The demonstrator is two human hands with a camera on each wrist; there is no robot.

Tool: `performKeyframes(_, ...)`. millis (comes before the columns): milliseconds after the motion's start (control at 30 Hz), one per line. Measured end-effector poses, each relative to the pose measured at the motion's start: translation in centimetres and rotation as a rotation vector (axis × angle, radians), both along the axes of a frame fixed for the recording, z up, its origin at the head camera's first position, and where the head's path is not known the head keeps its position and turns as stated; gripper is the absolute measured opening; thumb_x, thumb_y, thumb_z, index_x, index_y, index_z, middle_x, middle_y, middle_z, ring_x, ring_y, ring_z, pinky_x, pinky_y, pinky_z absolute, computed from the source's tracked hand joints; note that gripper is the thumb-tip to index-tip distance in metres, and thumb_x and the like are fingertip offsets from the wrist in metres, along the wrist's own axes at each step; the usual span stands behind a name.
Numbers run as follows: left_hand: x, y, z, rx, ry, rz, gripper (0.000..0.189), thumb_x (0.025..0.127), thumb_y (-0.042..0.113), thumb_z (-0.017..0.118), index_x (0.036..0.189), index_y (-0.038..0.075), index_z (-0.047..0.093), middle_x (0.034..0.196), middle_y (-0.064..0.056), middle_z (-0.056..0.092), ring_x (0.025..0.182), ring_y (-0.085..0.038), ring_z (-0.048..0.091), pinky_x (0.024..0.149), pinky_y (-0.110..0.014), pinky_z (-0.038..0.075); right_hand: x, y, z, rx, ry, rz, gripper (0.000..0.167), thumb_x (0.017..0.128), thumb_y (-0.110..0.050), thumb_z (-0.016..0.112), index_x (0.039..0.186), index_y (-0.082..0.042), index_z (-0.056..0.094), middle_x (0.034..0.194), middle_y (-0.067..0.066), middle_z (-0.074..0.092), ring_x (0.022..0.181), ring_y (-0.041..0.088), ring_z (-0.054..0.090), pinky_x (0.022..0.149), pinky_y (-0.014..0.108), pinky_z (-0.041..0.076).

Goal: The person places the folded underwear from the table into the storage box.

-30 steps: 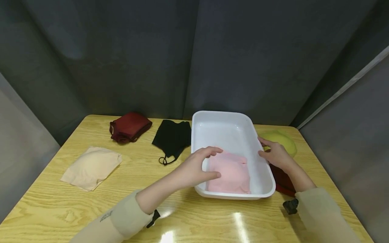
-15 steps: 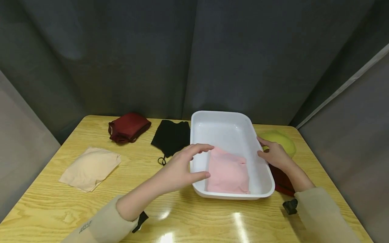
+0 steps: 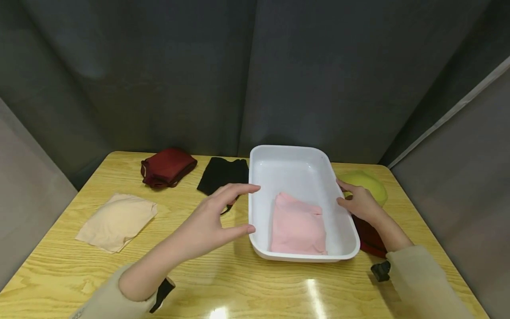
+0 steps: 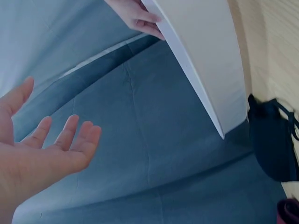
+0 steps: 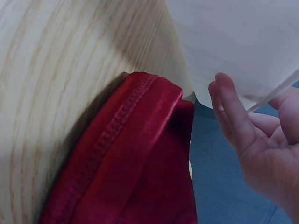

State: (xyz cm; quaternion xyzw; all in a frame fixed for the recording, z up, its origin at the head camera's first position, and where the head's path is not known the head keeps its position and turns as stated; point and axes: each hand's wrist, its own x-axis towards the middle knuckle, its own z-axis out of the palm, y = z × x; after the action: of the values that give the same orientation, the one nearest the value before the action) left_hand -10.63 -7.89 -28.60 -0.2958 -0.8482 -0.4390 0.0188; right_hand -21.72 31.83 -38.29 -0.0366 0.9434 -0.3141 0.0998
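A white plastic tub (image 3: 292, 170) stands right of the table's middle, with a folded pink garment (image 3: 299, 226) lying flat in its near half. My right hand (image 3: 361, 204) holds the tub's right rim; in the right wrist view several fingers (image 5: 232, 109) lie along the outer wall while the thumb reaches behind the edge. Just off the left rim is my left hand (image 3: 211, 221), thumb and fingers spread apart around nothing. The left wrist view shows its palm (image 4: 46, 163) with loosely bent fingers.
A black garment (image 3: 223, 173) with a thin strap lies left of the tub, partly hidden. Further left are a dark red folded garment (image 3: 169, 166) and a beige one (image 3: 117, 221). Right of the tub lie a yellow garment (image 3: 366, 184) and another red garment (image 5: 135, 154). Grey curtains (image 3: 191, 79) stand behind.
My left hand has drawn back leftward from over the pink garment to outside the tub's left rim. My right hand stays on the right rim; tub and garments look unmoved.
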Motion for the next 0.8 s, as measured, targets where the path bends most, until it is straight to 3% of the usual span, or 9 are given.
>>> performKeyframes(367,0.9,-2.9,0.0,-0.018,0.083,0.066,0.066,0.078,0.031,0.077,0.136,0.034,0.045,0.137,0.013,0.045,0.127,-0.01,0.042,0.101,-0.044,0.041,0.0,0.0,-0.1,-0.009,-0.016,-0.013,0.069,0.092,-0.019,0.059,0.149,-0.007,0.022,0.132,0.031,0.047,0.093,0.033,0.062,0.071,0.037,0.057)
performKeyframes(667,0.7,-5.6,-0.7,-0.031,0.176,0.119,0.071,0.077,0.023,0.079,0.138,0.032,0.044,0.138,0.013,0.046,0.126,-0.009,0.044,0.1,-0.035,0.042,0.0,0.1,-0.3,-0.011,-0.005,-0.017,0.069,0.092,-0.02,0.06,0.149,-0.006,0.023,0.132,0.031,0.047,0.095,0.035,0.061,0.072,0.038,0.057)
performKeyframes(800,0.6,-6.7,-0.8,-0.034,0.194,0.142,0.074,0.075,0.021,0.081,0.138,0.032,0.044,0.138,0.013,0.046,0.12,-0.011,0.048,0.097,-0.037,0.043,0.0,0.2,-0.3,-0.013,-0.014,-0.021,0.069,0.092,-0.02,0.06,0.149,-0.006,0.023,0.132,0.031,0.047,0.096,0.035,0.061,0.072,0.038,0.057)
